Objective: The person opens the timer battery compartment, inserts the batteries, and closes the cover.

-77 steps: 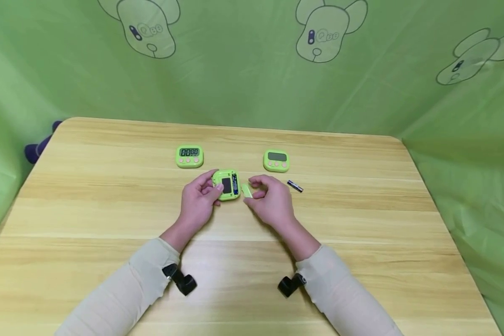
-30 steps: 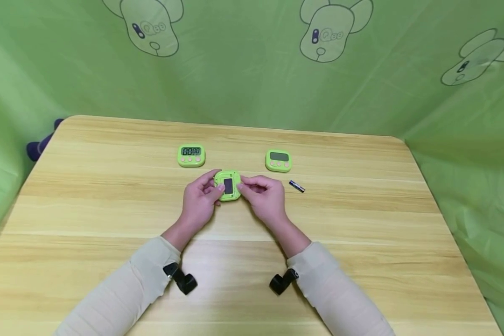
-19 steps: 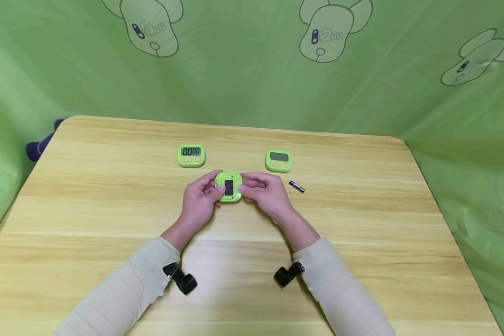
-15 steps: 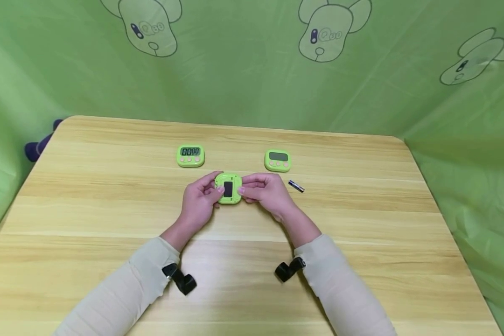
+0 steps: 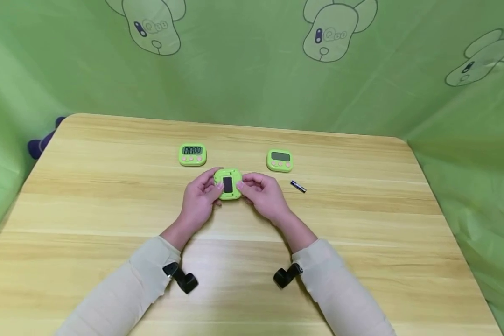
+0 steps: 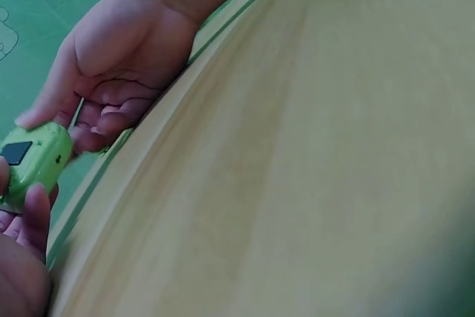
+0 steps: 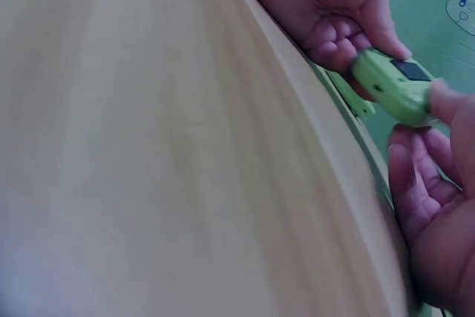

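Note:
Both hands hold a light green digital timer (image 5: 233, 193) with its back turned up, a dark rectangle in the middle of it. My left hand (image 5: 198, 198) grips its left side, thumb on the back and fingers behind. The right hand (image 5: 269, 197) pinches the right side, its thumb on the strip where the battery cover lies. No battery shows in the timer's back. In the left wrist view the timer (image 6: 46, 155) is partly cut off at the frame's edge. The right wrist view shows the timer's side (image 7: 397, 98) between the two hands.
Behind the hands, a green timer reading 00:00 (image 5: 192, 161) lies at left and another with a blank display (image 5: 279, 166) at right. A small dark battery (image 5: 298, 186) lies right of the right hand. The wooden table (image 5: 235, 289) ends before a green curtain (image 5: 243, 84).
Earlier the right hand held the small green battery cover apart, with a battery showing in the timer. The right hand has moved left, and the cover now lies over that slot.

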{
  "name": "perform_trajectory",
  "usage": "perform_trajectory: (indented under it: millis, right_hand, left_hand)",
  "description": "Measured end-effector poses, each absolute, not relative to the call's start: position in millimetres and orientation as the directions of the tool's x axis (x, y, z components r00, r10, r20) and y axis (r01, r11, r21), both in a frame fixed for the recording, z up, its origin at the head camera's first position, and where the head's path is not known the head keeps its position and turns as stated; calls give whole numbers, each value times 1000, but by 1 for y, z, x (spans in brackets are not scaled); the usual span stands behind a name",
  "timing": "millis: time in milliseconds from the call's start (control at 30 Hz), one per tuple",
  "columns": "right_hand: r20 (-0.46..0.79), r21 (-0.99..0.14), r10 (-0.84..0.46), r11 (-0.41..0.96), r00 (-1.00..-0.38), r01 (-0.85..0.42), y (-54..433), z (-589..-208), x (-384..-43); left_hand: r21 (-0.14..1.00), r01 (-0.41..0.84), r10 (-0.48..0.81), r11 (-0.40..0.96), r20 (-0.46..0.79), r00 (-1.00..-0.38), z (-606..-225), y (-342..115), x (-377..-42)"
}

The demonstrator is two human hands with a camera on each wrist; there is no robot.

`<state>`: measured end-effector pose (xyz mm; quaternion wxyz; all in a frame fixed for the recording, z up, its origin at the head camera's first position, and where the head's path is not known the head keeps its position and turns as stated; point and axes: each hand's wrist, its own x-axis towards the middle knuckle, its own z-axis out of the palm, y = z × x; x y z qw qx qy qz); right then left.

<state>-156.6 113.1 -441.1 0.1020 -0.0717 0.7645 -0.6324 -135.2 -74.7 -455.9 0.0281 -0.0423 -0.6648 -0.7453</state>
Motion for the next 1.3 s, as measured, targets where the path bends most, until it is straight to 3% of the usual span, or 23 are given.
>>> perform_trajectory:
  millis: [133, 333, 633, 867, 1000, 1300]
  right_hand:
    - [15, -959, -305, 266, -952, -100, 112, -444, -151]
    - [35, -971, -343, 211, -939, -113, 114, -446, -150]
    - [145, -948, -295, 233, -945, -218, 111, -449, -151]
    - [152, -956, -155, 228, -976, -186, 103, -429, -144]
    - [144, -965, -133, 202, -981, -169, 102, -415, -138]
    - [115, -988, -88, 90, -990, -123, 106, -422, -141]
  left_hand:
    - [983, 101, 9, -155, 103, -995, -454, -75, -135]
    - [983, 119, -43, -139, 114, -993, -454, -73, -136]
    - [988, 154, -90, -25, 151, -984, -456, -72, -136]
    - [986, 137, -31, -95, 134, -990, -454, -74, -136]
    - [987, 129, -6, -92, 129, -992, -452, -73, -135]
    - [984, 89, -17, -155, 87, -996, -454, -72, -135]
